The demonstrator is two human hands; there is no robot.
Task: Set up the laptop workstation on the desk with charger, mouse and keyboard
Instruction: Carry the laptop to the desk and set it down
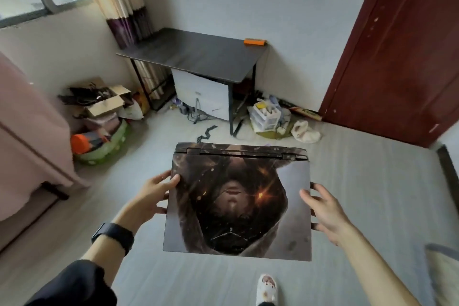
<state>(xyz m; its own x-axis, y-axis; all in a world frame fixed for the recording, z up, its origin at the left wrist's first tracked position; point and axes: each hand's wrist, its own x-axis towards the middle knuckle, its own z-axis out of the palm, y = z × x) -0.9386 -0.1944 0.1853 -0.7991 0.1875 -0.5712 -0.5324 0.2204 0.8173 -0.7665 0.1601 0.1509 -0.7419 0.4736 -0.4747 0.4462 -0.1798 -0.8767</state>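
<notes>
A closed laptop with a dark picture skin on its lid is held flat in front of me, above the floor. My left hand grips its left edge, thumb on the lid; a black watch sits on that wrist. My right hand holds the right edge with fingers spread. The dark desk stands against the far wall, well beyond the laptop. An orange object lies at the desk's back right corner. No charger, mouse or keyboard is recognisable.
A white drawer unit stands under the desk. Boxes and bags are piled on the floor to the left, a plastic organiser and cables to the right. A red-brown door is at right, a pink-covered bed at left.
</notes>
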